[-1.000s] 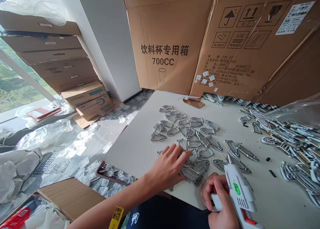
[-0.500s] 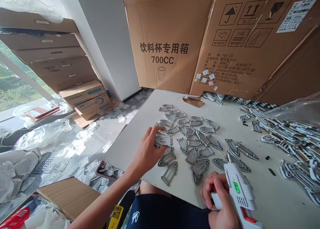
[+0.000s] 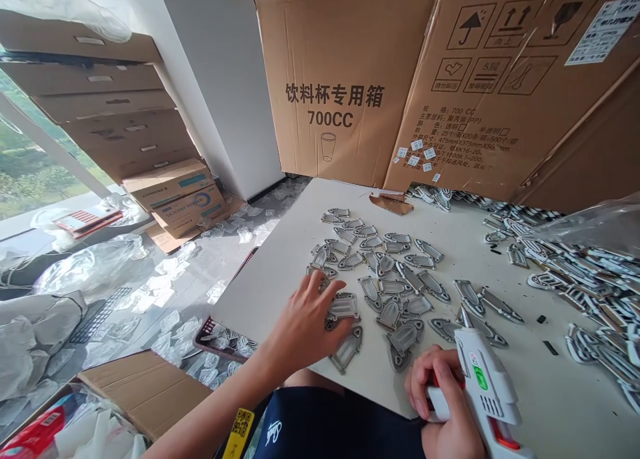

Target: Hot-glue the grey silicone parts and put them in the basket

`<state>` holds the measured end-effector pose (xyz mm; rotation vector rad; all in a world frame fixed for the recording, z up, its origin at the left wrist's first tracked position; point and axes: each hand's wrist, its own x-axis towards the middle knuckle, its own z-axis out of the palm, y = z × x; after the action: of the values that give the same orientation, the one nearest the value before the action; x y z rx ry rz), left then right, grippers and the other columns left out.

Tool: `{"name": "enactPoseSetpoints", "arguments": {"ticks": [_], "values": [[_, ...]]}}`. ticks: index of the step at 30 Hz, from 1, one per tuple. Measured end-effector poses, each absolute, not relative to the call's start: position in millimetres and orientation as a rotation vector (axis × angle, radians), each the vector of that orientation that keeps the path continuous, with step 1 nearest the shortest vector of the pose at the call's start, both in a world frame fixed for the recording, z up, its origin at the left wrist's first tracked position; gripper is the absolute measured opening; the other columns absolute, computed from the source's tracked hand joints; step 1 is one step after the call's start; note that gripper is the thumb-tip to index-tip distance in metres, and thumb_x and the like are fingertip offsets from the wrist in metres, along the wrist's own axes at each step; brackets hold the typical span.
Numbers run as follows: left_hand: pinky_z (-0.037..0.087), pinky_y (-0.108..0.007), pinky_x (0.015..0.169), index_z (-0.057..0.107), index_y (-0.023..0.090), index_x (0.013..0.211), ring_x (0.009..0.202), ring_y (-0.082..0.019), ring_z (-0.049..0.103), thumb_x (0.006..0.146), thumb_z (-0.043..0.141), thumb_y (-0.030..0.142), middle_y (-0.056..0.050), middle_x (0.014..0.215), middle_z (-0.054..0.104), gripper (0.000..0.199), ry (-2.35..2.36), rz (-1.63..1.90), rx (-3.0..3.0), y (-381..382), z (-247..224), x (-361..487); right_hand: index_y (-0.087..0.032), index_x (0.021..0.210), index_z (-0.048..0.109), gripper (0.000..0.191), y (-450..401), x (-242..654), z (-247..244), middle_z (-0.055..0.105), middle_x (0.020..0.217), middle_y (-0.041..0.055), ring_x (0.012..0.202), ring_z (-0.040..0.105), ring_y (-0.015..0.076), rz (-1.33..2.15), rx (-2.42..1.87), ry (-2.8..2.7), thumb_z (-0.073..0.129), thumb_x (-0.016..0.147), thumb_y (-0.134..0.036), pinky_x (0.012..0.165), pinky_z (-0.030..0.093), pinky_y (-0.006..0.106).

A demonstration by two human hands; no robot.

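Observation:
My left hand [image 3: 311, 315] reaches over the near left part of the white table [image 3: 270, 272], fingers apart and curved. A grey frame-shaped piece [image 3: 345, 305] with a pointed end lies between its thumb and fingers, and I see no grip on it. Another such piece [image 3: 347, 349] sits just below the thumb. Many similar pieces [image 3: 400, 285] are scattered flat across the middle, some overlapping. Wrapped around the handle of a white hot glue gun [image 3: 487, 379] is my right hand [image 3: 445, 392]; the nozzle points up and away over the table.
A large heap of white-edged pieces [image 3: 600, 299] covers the right side, partly under clear plastic [image 3: 595, 225]. Tall cardboard boxes [image 3: 345, 45] stand behind the table. On the left floor are plastic scraps, an open carton [image 3: 145, 392] and a dark red basket [image 3: 210, 335].
My left hand has moved nearer and slightly right, and its fingers have opened from around a grey piece that now lies lower. The right hand keeps hold of the glue gun.

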<state>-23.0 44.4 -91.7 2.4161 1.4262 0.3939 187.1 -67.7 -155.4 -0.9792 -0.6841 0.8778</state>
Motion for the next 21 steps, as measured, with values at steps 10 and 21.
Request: {"name": "enactPoseSetpoints", "arguments": {"ticks": [10,21], "values": [[0.06,-0.071,0.111,0.063,0.019,0.162,0.149,-0.055,0.056,0.068,0.104,0.072,-0.03,0.164,0.053,0.115,1.353,0.011,2.48,42.0,-70.2,-11.4,-0.022,0.079,0.067,0.036,-68.8,188.8,-158.0,0.051,0.053,-0.0053,0.04,0.046,0.0097,0.868,-0.97,-0.698,0.072,0.111,-0.037,0.045,0.033,0.024],[0.064,-0.047,0.082,0.074,0.021,0.129,0.102,-0.04,0.078,0.072,0.1,0.062,-0.017,0.126,0.072,0.075,1.3,-0.083,2.531,62.6,-66.1,-5.8,-0.022,0.079,0.067,0.035,-69.6,189.6,-161.2,0.054,0.059,-0.0047,0.041,0.048,0.0093,0.871,-0.977,-0.698,0.073,0.111,-0.035,0.044,0.037,0.024]]}}
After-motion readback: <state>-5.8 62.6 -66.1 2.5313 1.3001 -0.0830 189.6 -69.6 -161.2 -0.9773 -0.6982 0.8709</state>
